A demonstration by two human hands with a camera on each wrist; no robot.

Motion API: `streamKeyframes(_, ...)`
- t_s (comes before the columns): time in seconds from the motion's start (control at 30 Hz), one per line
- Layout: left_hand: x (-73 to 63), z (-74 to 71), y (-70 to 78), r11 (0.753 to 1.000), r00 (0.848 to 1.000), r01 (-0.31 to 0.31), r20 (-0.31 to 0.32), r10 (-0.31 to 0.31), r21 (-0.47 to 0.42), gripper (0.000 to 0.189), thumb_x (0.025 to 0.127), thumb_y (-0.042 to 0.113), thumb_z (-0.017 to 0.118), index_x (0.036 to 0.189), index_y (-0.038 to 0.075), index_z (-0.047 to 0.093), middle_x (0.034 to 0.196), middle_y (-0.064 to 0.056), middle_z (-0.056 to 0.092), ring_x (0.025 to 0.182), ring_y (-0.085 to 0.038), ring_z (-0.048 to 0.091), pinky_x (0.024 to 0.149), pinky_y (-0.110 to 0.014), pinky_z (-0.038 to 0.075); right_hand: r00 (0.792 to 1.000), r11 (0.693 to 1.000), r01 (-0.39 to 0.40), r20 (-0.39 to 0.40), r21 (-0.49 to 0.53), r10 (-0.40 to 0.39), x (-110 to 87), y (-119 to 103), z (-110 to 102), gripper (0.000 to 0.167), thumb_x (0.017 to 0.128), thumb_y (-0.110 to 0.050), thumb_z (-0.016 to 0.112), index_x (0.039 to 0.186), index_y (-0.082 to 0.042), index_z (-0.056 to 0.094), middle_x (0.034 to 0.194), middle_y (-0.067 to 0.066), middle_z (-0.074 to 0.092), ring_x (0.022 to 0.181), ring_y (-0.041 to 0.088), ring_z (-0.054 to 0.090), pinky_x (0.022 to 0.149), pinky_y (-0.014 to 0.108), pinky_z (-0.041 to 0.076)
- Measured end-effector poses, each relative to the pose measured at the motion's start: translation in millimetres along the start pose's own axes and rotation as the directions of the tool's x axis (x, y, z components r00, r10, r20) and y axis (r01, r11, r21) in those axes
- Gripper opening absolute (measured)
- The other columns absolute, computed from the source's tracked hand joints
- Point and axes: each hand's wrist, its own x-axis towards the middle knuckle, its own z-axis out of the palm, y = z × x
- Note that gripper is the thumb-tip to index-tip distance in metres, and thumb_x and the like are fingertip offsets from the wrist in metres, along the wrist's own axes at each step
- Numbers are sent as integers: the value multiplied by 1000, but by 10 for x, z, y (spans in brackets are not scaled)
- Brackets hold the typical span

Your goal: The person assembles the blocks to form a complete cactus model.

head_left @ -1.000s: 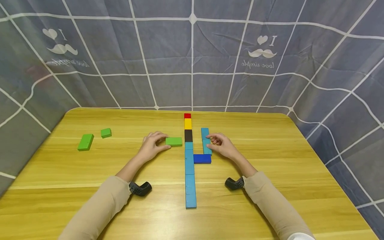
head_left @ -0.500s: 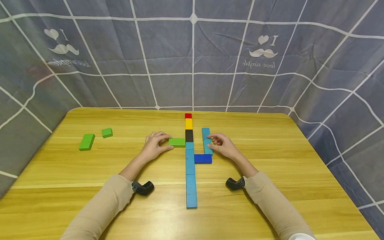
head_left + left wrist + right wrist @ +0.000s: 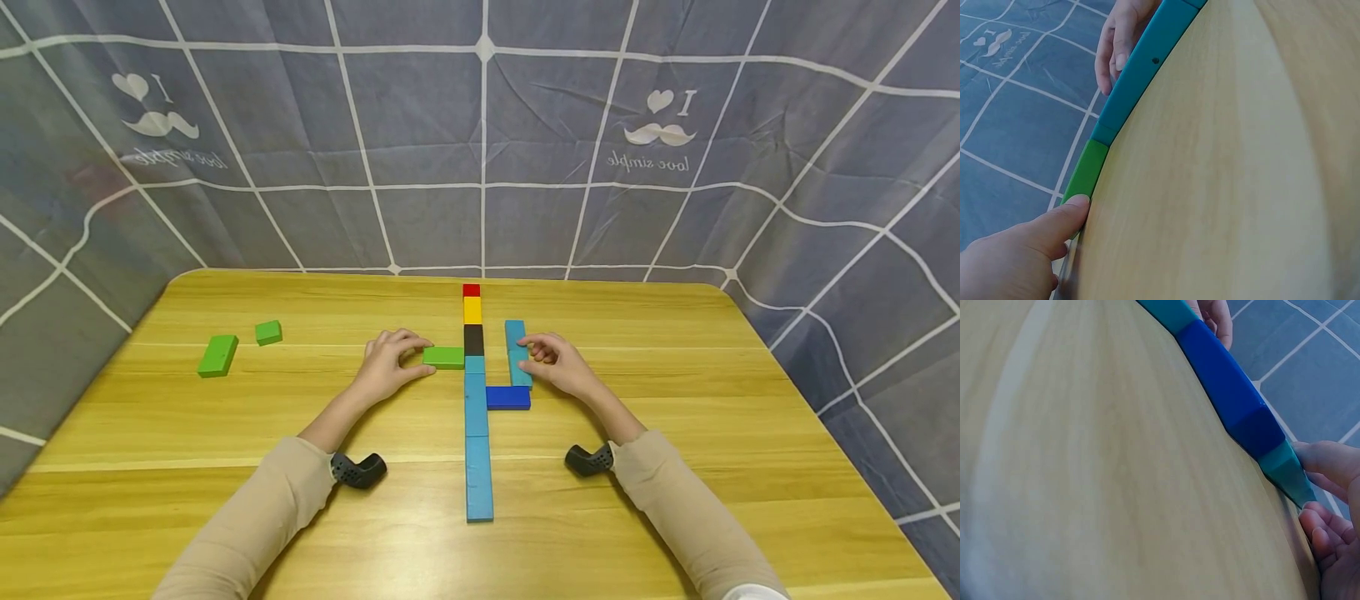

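My left hand [image 3: 390, 362] pinches a green rectangular block [image 3: 444, 358] between thumb and fingers. The block lies crosswise, its right end right at a column of blocks near where the black block [image 3: 473, 340] meets the light blue block [image 3: 476, 404]. In the left wrist view the thumb presses the green block's [image 3: 1088, 165] near side. My right hand [image 3: 555, 362], fingers loosely bent, has its fingertips at the right side of two light blue blocks [image 3: 518, 367] laid end to end. A dark blue block [image 3: 508, 398] lies crosswise between that pair and the column.
Red [image 3: 471, 290] and yellow [image 3: 472, 310] blocks top the column at the far side; another light blue block [image 3: 478, 479] forms its near end. A green block [image 3: 217, 356] and a smaller green block [image 3: 268, 332] lie left on the wooden table [image 3: 360, 533]. A grey curtain [image 3: 420, 125] hangs behind.
My left hand has slid the green block rightward and slightly nearer, closing the gap to the column. My right hand has stayed at the light blue pair.
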Motion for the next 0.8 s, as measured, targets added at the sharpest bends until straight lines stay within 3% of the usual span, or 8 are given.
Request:
streamKeyframes(0.23, 3, -29, -15, 999, 1000, 10, 7, -10, -33, 41, 75, 24, 75, 111, 8, 65, 105, -7, 60, 93, -26, 44, 82, -45, 23, 1000, 1000, 1, 0, -3, -1, 18, 44, 4, 35, 84, -3, 63, 116, 10, 55, 96, 27, 47, 80, 27, 41, 72, 29, 36)
streamKeyframes(0.37, -4, -151, -34, 995, 999, 30, -8, -31, -94, 43, 74, 22, 76, 113, 8, 63, 109, -9, 59, 96, -29, 46, 85, -49, 19, 1000, 1000, 5, -13, -21, -6, 65, 205, 22, 35, 84, -7, 65, 116, 5, 57, 94, 20, 48, 79, 23, 42, 72, 28, 36)
streamKeyframes(0.57, -72, -621, -113, 984, 993, 94, -51, -103, -150, 48, 79, 20, 72, 121, 4, 56, 117, -16, 55, 105, -36, 45, 92, -57, 17, 1000, 1000, 9, -25, -30, -10, 95, 358, 25, 34, 83, -13, 67, 115, -2, 59, 93, 11, 47, 79, 21, 42, 72, 27, 37)
streamKeyframes(0.8, -362, -1245, -375, 971, 971, 179, -133, -200, -156, 52, 84, 20, 66, 128, 0, 48, 123, -21, 46, 109, -40, 37, 88, -57, 27, 1000, 1000, 16, -17, -18, -16, 86, 322, 23, 34, 84, -12, 66, 115, -1, 59, 93, 13, 47, 80, 22, 42, 72, 27, 36)
